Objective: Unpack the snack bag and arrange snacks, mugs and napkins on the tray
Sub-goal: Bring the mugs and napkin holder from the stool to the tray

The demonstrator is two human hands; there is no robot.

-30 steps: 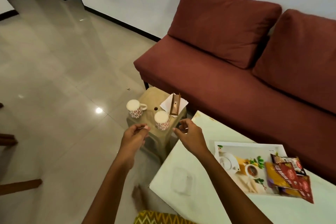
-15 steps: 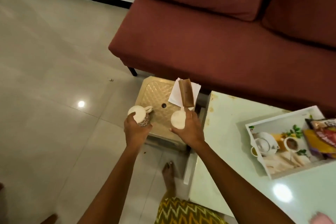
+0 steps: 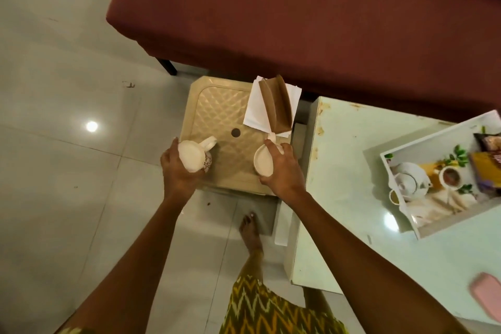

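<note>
Two white patterned mugs stand over a beige plastic stool [image 3: 225, 114]. My left hand [image 3: 177, 173] is wrapped around the left mug [image 3: 193, 156], whose handle points right. My right hand [image 3: 282, 171] grips the right mug [image 3: 262, 163] from its right side. White napkins [image 3: 254, 111] sit in a brown holder [image 3: 276, 106] at the stool's back right corner. On the pale table at the right lies the white picture tray [image 3: 406, 214], with snack packets [image 3: 485, 168] on its far end.
A dark red sofa [image 3: 298, 22] runs along the back, close behind the stool. The pale table [image 3: 347, 160] edge lies just right of my right hand. My bare foot [image 3: 250, 233] is on the tiled floor below the stool. A pink object [image 3: 486, 290] rests at the table's near right.
The view has tilted down and closed in on the stool. Both hands went from reaching with nothing in them to clasping a mug each.
</note>
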